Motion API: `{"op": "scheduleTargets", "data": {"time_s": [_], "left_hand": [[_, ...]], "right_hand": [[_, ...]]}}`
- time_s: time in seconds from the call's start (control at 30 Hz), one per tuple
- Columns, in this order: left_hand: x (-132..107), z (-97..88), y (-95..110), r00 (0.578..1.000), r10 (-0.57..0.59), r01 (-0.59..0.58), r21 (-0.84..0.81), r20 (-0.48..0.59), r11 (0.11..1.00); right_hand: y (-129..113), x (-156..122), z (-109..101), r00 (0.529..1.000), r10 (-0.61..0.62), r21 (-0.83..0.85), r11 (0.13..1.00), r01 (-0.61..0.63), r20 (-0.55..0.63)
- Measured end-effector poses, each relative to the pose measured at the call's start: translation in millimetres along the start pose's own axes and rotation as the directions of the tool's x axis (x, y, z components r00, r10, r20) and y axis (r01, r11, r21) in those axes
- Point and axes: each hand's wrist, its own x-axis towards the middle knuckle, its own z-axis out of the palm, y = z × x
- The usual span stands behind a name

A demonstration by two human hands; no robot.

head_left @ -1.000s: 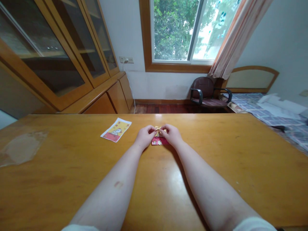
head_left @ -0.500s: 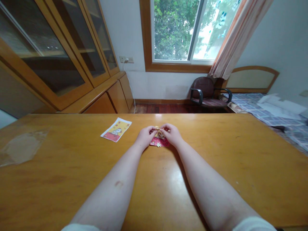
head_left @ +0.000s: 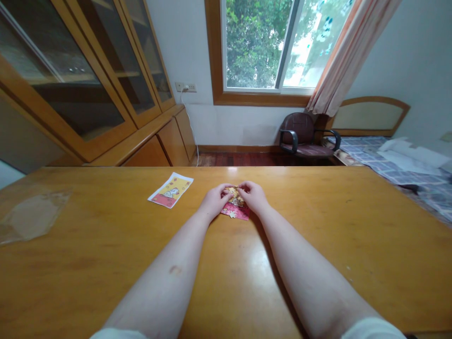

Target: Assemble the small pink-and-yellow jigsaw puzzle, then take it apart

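A small jigsaw puzzle (head_left: 237,212) with a pink lower part and a yellow upper part lies on the table between my two hands. One pale loose-looking piece (head_left: 232,214) shows on its pink part. My left hand (head_left: 214,201) is closed at the puzzle's upper left, thumb on top and fingers curled at the edge. At the upper right, my right hand (head_left: 255,197) has thumb and forefinger pinched on the puzzle's edge. My fingers cover both upper corners. Left of my hands lies a picture card (head_left: 171,192) with a white animal on yellow and pink.
The wooden table (head_left: 318,245) fills the foreground. A clear plastic bag (head_left: 33,216) lies at its left. Beyond stand a glass-door cabinet (head_left: 130,120), a dark red armchair (head_left: 300,134) and a bed (head_left: 416,165) under the window side.
My fingertips have moved apart, the left one leftward and the right one slightly right. More of the puzzle's yellow middle and pink lower right now shows.
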Motion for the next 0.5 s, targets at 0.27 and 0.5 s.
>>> {"op": "scheduleTargets", "data": {"time_s": [0.27,0.5], "left_hand": [[0,-0.9,4,0.999,0.007,-0.009,-0.043,-0.051,0.999],[0,-2.5,4,0.994,0.000,-0.006,-0.058,-0.107,0.998]], "right_hand": [[0,1,-5,0.995,-0.094,-0.206,0.975,0.089,-0.017],[-8,-6,-1,0.982,-0.088,0.027,0.996,0.085,0.168]]}}
